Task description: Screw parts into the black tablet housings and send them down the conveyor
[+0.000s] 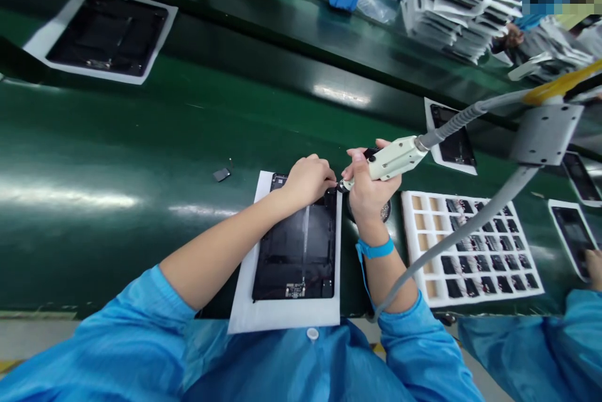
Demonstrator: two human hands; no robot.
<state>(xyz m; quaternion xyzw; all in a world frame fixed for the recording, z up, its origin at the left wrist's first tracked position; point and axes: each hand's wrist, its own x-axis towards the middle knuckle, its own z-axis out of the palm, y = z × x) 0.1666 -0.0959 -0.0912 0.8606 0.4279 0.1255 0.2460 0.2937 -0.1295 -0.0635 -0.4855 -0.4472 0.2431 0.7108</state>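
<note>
A black tablet back shell [296, 251] lies on a white foam sheet [283, 317] at the near edge of the green belt. My left hand [308, 180] rests curled on the shell's far right corner, fingers pinched at a small part I cannot make out. My right hand [369, 189] grips a cream electric screwdriver [392, 160], its tip touching the same corner beside my left fingertips. A grey cable [458, 236] runs from the tool past my right forearm. A blue wrist strap [375, 248] circles my right wrist.
A white compartment tray [426, 242] with several small dark parts sits right of the shell. Other shells on foam lie on the belt at far left [106, 32] and right [451, 138]. A small loose part [221, 174] lies left. Another person's sleeve [545, 345] is at right; stacked trays [458, 7] behind.
</note>
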